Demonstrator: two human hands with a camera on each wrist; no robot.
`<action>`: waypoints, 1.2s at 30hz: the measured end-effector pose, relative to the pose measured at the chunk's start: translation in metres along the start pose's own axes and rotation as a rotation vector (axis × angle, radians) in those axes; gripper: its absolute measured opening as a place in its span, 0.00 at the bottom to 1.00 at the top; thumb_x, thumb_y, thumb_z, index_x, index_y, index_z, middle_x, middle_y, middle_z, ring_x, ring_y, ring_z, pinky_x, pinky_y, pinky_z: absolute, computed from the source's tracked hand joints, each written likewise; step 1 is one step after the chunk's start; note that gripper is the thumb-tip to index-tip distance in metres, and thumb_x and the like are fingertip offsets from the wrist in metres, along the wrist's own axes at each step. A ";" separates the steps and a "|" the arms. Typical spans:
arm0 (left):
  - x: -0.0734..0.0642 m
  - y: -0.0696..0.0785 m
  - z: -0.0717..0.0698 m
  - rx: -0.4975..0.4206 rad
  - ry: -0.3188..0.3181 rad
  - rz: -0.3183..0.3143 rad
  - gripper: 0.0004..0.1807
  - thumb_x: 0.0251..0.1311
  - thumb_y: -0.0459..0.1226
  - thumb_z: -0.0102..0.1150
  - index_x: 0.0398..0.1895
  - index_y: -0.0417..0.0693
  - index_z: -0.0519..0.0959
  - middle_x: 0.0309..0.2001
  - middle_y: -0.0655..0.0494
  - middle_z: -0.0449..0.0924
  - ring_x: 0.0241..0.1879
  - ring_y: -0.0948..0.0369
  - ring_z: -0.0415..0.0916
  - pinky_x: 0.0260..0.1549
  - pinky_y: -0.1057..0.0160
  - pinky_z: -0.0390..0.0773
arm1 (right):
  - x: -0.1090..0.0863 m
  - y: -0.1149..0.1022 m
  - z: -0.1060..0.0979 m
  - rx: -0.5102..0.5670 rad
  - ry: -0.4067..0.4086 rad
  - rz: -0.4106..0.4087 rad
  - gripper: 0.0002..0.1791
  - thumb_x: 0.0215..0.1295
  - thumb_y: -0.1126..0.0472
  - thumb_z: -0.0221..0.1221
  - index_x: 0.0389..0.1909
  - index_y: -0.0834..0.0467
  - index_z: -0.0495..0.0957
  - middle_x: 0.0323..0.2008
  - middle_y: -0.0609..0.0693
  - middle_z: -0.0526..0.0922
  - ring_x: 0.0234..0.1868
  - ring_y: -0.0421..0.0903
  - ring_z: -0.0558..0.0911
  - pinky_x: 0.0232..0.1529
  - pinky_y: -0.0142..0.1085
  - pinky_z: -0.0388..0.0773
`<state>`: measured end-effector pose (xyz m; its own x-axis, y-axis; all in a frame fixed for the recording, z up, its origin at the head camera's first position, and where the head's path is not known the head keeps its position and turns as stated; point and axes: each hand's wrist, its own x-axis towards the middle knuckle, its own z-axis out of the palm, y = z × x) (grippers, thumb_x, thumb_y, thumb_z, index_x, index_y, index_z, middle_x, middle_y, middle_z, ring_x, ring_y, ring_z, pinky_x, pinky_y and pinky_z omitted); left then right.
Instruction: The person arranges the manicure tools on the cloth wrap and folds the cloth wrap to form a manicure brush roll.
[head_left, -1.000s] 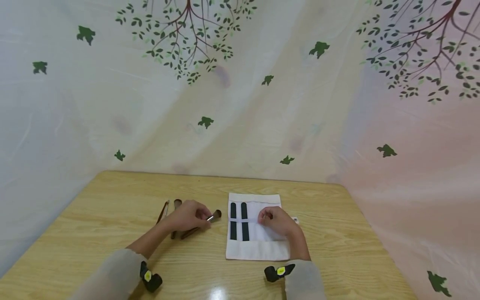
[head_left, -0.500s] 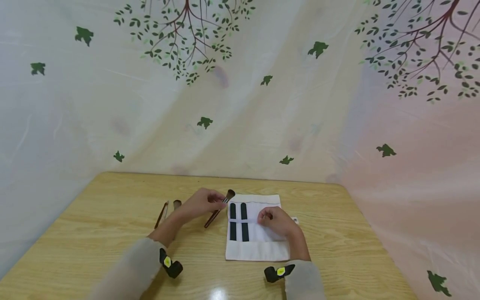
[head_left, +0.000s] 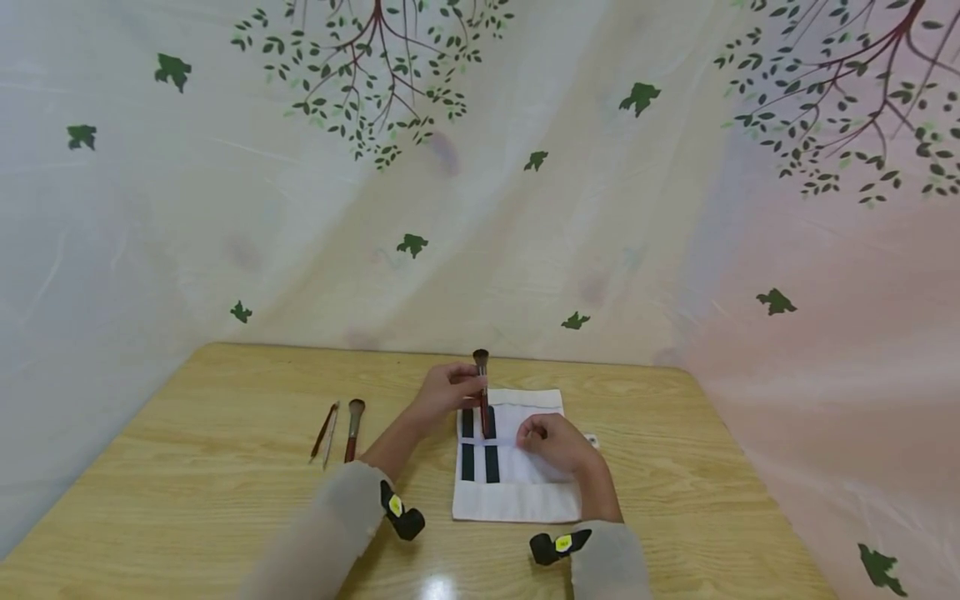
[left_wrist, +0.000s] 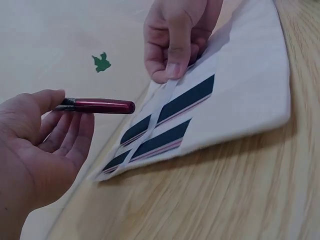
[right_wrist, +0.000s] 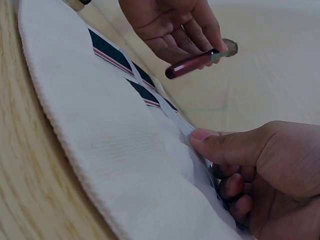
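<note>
My left hand pinches a makeup brush with a dark red handle and brown bristles. The brush is held bristles up over the far left part of a white fabric brush roll; in the left wrist view its handle end points toward the roll, apart from it. At the roll's right half, my right hand pinches a white elastic band between thumb and curled fingers, lifting it a little. Two dark strips with striped edges lie under that band.
Left of the roll lie another makeup brush with a red handle and two thin brush-like sticks. The wooden table ends at a patterned cloth backdrop behind.
My left hand has lifted the brush off the table and carried it right to above the roll, turning it from slanted to nearly upright. The right hand has stayed in place.
</note>
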<state>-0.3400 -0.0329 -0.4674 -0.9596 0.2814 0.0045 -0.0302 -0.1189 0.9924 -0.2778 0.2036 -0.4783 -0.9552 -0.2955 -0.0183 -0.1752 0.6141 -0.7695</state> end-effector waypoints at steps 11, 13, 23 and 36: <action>0.009 -0.014 0.037 -0.171 0.100 -0.059 0.16 0.67 0.28 0.65 0.54 0.29 0.75 0.41 0.47 0.81 0.36 0.60 0.83 0.41 0.60 0.85 | -0.003 -0.002 -0.002 -0.006 -0.013 0.002 0.08 0.70 0.71 0.59 0.33 0.58 0.83 0.31 0.46 0.81 0.35 0.42 0.75 0.43 0.36 0.70; 0.009 -0.017 0.039 -0.154 0.097 -0.074 0.18 0.66 0.29 0.65 0.55 0.28 0.75 0.42 0.46 0.81 0.35 0.60 0.84 0.41 0.60 0.85 | -0.003 -0.002 -0.002 -0.006 -0.014 0.005 0.07 0.70 0.70 0.59 0.33 0.58 0.83 0.30 0.46 0.81 0.35 0.42 0.75 0.43 0.37 0.70; 0.012 -0.027 0.041 0.014 0.054 -0.069 0.20 0.65 0.33 0.68 0.57 0.30 0.78 0.43 0.44 0.85 0.32 0.60 0.85 0.37 0.62 0.85 | -0.002 -0.004 -0.001 -0.013 -0.019 0.029 0.08 0.70 0.70 0.60 0.32 0.57 0.83 0.30 0.46 0.80 0.34 0.43 0.74 0.43 0.38 0.70; 0.006 -0.025 0.039 0.363 -0.051 0.020 0.34 0.66 0.36 0.68 0.74 0.51 0.69 0.44 0.48 0.85 0.34 0.59 0.84 0.36 0.61 0.81 | -0.002 -0.003 -0.001 0.001 -0.029 0.018 0.07 0.71 0.70 0.60 0.33 0.58 0.82 0.31 0.46 0.80 0.33 0.43 0.74 0.41 0.36 0.70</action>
<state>-0.3338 0.0093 -0.4874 -0.9434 0.3310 0.0216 0.0987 0.2180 0.9709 -0.2758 0.2032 -0.4754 -0.9508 -0.3055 -0.0505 -0.1579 0.6186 -0.7696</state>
